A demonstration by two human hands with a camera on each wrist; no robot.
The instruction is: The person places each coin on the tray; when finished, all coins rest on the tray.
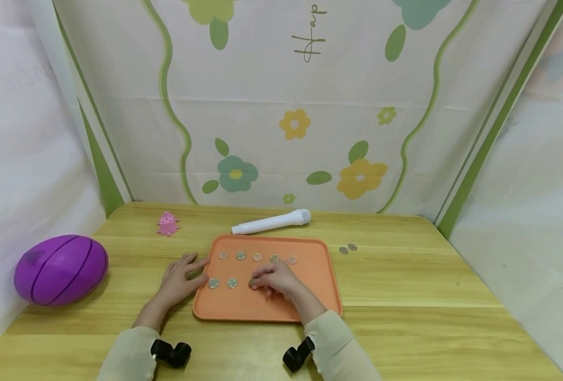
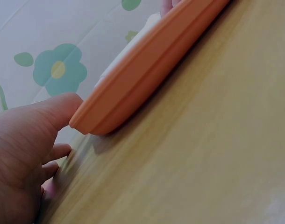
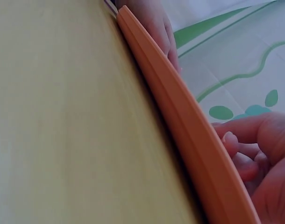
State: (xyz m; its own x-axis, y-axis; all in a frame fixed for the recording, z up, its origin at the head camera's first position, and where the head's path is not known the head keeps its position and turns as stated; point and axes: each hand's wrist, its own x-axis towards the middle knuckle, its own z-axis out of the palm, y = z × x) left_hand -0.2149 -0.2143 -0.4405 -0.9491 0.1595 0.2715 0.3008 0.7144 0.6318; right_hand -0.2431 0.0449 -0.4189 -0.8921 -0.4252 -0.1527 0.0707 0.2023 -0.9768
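An orange tray [image 1: 291, 309] lies on the wooden table with coins on it. Along its far side runs a row of several coins [image 1: 257, 257]; nearer me, two more coins [image 1: 232, 283] lie at the left. My right hand [image 1: 277, 279] reaches over the tray and pinches a coin [image 1: 252, 282] between thumb and fingers, in line with that nearer row. My left hand [image 1: 179, 280] rests at the tray's left rim, fingers spread and fairly straight, thumb and index touching the edge. In the left wrist view, the thumb side of the left hand [image 2: 35, 135] meets the tray's corner [image 2: 93, 119].
Two coins [image 1: 348, 248] lie on the table right of the tray. Behind it is a white toy microphone [image 1: 272, 221]. A small pink toy [image 1: 168, 224] stands at the back left, and a purple ball [image 1: 61, 270] sits at the left edge. A printed cloth [image 1: 262, 79] hangs behind the table.
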